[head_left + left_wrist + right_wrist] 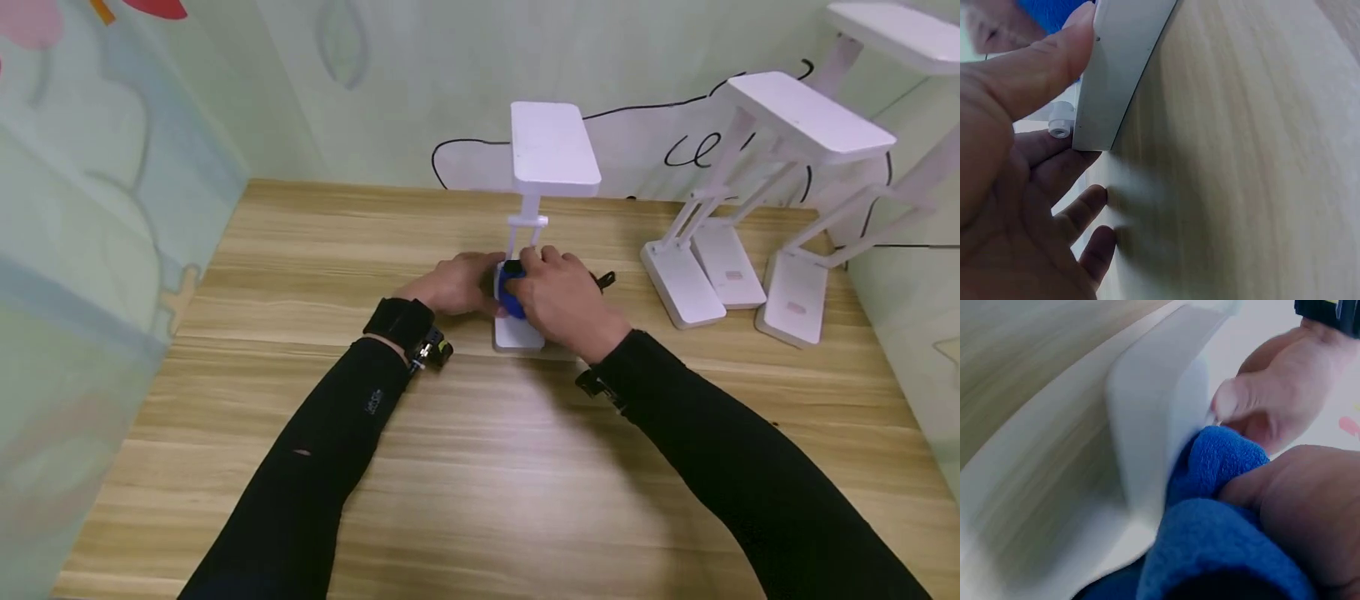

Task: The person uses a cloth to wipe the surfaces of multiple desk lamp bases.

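A white folding desk lamp (555, 150) stands upright near the back wall, its flat head above my hands. My left hand (457, 285) grips the left side of the lamp's base (519, 336); in the left wrist view its thumb lies along the base's edge (1119, 69) and the other fingers reach around the far end. With my right hand (564, 302) I hold a blue fuzzy cloth (1225, 456) and press it on the top of the base. A black end (604, 282) pokes out to the right beyond that hand.
Several more white desk lamps (810, 117) stand close together at the right back of the wooden table (420, 483). A painted wall (390, 92) runs along the back, with black line patterns on it. Another wall (82, 217) borders the left side.
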Tool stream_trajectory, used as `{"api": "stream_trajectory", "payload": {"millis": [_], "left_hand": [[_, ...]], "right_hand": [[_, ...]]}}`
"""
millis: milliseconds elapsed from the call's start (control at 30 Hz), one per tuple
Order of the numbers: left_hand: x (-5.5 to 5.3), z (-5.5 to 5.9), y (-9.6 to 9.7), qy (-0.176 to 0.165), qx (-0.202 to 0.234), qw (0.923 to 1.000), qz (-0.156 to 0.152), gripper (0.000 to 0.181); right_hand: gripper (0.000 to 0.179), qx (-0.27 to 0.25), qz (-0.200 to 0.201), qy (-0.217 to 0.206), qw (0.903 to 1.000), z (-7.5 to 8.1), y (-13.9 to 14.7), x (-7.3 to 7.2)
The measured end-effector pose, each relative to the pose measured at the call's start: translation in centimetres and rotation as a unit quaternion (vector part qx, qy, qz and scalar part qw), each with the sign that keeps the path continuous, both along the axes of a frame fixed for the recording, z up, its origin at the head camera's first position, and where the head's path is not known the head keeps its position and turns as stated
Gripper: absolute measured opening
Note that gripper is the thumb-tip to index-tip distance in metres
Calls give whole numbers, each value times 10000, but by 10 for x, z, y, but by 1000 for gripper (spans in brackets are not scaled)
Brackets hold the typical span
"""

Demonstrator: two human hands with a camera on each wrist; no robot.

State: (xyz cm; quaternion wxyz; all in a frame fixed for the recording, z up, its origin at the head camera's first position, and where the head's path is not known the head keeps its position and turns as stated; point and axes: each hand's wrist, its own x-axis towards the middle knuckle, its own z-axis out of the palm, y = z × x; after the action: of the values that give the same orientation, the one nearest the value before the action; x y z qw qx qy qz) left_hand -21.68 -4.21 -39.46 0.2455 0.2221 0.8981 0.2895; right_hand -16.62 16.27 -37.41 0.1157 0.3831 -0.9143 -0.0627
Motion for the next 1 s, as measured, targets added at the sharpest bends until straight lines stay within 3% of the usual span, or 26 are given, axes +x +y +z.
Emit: {"api": "stream_trajectory", "payload": {"millis": [100, 267, 333, 500, 633, 700, 833, 900, 1000], "left_hand": [[-1, 1, -1, 46, 103, 9999, -69, 96], [-1, 2, -3, -253, 206, 9995, 13, 97], [-1, 2, -3, -344, 238, 9991, 54, 98], [2, -1, -3, -408, 332, 9986, 27, 97], [3, -2, 0, -391, 436, 9983, -66, 95], [3, -1, 1, -398, 416, 9983, -35, 96], [1, 1, 2, -402, 322, 9987, 29, 95], [1, 0, 3, -387, 310, 9988, 4, 94], [1, -1, 3, -427, 315, 9986, -36, 94]], "right_hand": [[20, -174, 181, 51, 9997, -5, -5, -2], [32, -49, -428, -370, 9984, -7, 11, 3], [31, 52, -488, -360, 9981, -7, 16, 5], [22, 37, -218, 365, 9991, -11, 6, 6], [23, -65, -669, 790, 9946, -18, -6, 7], [23, -17, -1028, 612, 9928, -16, -11, 7], [28, 278, -1567, -230, 9870, -5, -17, 6], [30, 303, -1590, -668, 9845, -1, -14, 6], [35, 13, -1277, -1207, 9844, 1, 2, 7]]}}
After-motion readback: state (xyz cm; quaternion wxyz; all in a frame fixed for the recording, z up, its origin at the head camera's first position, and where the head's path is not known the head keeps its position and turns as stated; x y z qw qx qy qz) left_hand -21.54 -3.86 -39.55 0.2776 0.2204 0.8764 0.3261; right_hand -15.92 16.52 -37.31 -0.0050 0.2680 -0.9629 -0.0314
